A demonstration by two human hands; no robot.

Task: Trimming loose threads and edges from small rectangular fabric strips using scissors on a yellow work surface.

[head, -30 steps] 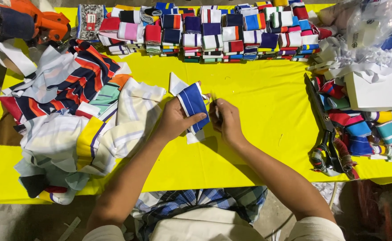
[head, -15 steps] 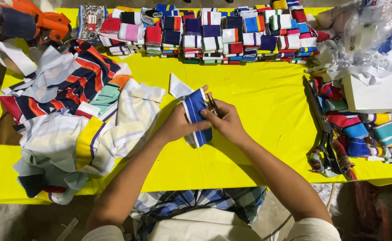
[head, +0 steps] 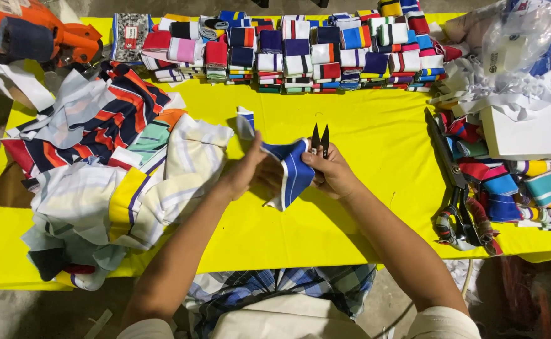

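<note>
Currently my left hand (head: 245,172) and right hand (head: 332,172) pinch a blue white-striped knit band (head: 291,169) over mid-table, well inside the yellow table (head: 376,138) edges. Right hand also closes around thread snips (head: 320,139), blades up. Risk: blades nicking the band if my grip shifts.

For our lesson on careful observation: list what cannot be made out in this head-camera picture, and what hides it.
- Snips: only the blade tips show; the right hand covers the rest.
- Blue striped fabric piece: partly behind the left hand.
- Orange machine: cut off by the top-left edge.
- Plastic bag: contents blurred.
</note>
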